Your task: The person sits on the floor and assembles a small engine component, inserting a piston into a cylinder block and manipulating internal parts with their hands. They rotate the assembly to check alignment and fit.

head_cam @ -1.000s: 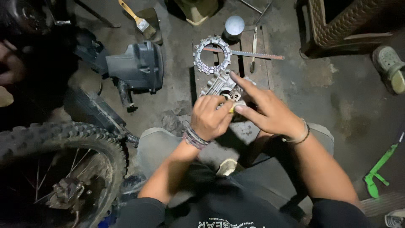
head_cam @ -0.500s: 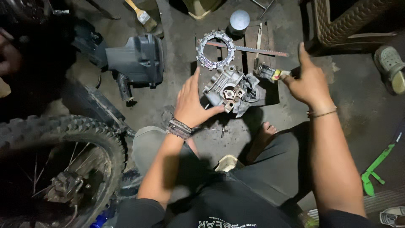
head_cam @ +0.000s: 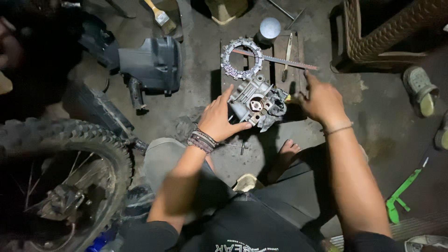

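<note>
A grey metal engine part (head_cam: 255, 103) with a round opening rests on the concrete floor in front of me. My left hand (head_cam: 220, 120), with bead bracelets at the wrist, grips its left side. My right hand (head_cam: 323, 100) is just right of the part, apart from it, fingers curled around a small yellow-handled tool (head_cam: 289, 98) whose tip is hidden in shadow. My bare foot (head_cam: 287, 151) lies below the part.
Beyond the part lie a toothed metal ring (head_cam: 241, 58), a thin flat blade (head_cam: 280, 60) and a silver cap (head_cam: 269, 27). A black plastic housing (head_cam: 151, 65) and paintbrush (head_cam: 159, 16) sit left, a knobby motorbike wheel (head_cam: 65, 186) lower left, a woven chair (head_cam: 392, 32) and shoe (head_cam: 420, 91) right.
Both hands were together on top of the part. My right hand has pulled away to the right with the tool, and my left hand has slid to the part's left side.
</note>
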